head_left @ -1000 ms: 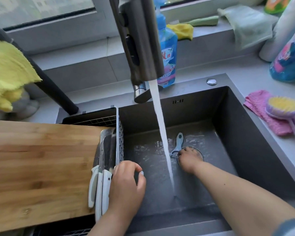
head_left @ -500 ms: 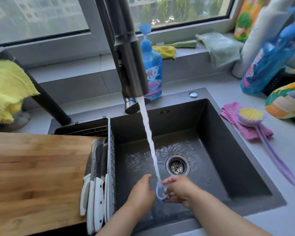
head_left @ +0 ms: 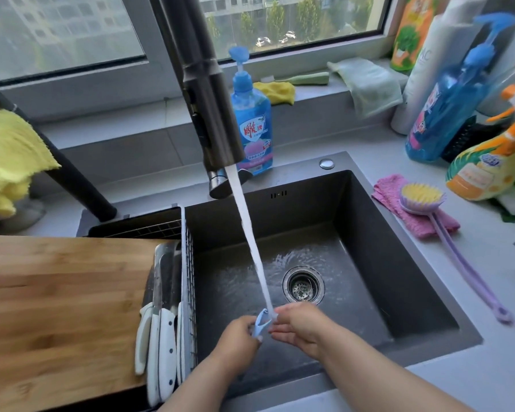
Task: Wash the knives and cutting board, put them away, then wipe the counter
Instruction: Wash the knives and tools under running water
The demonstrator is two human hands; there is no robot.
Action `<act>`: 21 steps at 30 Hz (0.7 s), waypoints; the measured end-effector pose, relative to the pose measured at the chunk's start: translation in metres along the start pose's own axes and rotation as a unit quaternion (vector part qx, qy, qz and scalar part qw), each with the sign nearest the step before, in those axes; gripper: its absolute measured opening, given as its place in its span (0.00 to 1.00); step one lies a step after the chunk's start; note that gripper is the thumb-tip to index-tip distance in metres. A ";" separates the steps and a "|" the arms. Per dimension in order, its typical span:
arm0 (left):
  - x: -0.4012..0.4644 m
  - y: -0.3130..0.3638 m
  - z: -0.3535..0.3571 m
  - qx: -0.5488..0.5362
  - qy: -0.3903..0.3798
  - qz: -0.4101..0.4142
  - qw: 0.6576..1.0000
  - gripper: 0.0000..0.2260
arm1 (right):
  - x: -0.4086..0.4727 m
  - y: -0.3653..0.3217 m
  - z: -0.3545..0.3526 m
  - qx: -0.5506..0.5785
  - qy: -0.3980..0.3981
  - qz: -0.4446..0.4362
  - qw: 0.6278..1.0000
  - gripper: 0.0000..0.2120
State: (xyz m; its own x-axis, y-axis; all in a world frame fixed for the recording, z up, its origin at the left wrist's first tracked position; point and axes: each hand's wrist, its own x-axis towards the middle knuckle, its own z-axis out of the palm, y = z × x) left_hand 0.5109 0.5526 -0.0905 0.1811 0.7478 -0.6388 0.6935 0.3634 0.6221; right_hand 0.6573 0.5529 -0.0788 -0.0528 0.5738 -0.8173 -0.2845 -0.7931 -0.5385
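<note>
Rinsing: both hands met under the tap stream [head_left: 252, 239] in the sink [head_left: 369, 233].
Left hand [head_left: 238, 337]: grip pinched a small blue plastic piece [head_left: 260, 324].
Right hand [head_left: 299, 325]: fingers loosely curled beside it (hold unclear).
Knives [head_left: 161, 346]: unwashed, beside the cutting board [head_left: 60, 316].
Advice: turn the piece slowly under the stream.

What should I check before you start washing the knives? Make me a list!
1. Water running: ok, the stream falls from the tap.
2. Hands free: not ok, the left hand holds a small blue thing under the water, and the right hand is beside it.
3. Knives within reach: ok, the knives lie in the wire rack, white handles toward the person.
4. Drain open: ok, the drain is uncovered.
5. Soap near: ok, the soap bottle stands behind the sink.
6. Cutting board washed: cannot tell, the cutting board lies left.
</note>
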 end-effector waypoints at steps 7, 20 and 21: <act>-0.004 0.015 -0.002 -0.216 -0.028 -0.158 0.963 0.12 | 0.004 0.007 -0.003 -0.108 0.066 -0.012 0.992 0.12; -0.012 0.032 -0.010 -0.526 -0.120 -0.308 0.783 0.16 | 0.008 0.017 -0.023 -0.189 0.125 -0.073 0.971 0.07; -0.012 0.033 -0.011 -0.532 -0.116 -0.307 0.780 0.16 | 0.009 0.016 -0.023 -0.178 0.120 -0.068 0.974 0.06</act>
State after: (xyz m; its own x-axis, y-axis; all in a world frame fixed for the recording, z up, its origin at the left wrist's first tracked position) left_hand 0.5239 0.5617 -0.0567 0.2501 0.1752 -0.9522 -0.2502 0.9618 0.1113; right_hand 0.6740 0.5405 -0.0993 0.1993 0.6487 -0.7345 0.0782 -0.7577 -0.6480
